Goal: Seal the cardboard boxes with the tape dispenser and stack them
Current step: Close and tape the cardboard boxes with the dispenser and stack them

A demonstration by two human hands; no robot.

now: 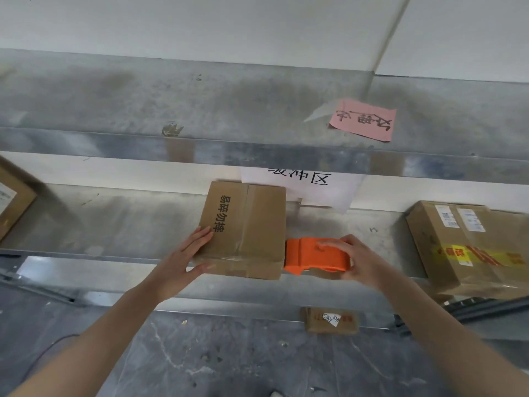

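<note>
Steel tabletop under a metal shelf, with a cardboard box at its middle.
At far left, part of another carton shows. The left hand lies spread, fingers straight, on the near left corner of the cardboard box, which sits at the tabletop's front edge. Right against the box's right side is the orange tape dispenser, with the right hand curled around it. Far right stands a larger taped parcel.

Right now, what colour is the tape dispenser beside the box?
Bright orange tape dispenser, clearest in the head view, held by the right hand.
</note>
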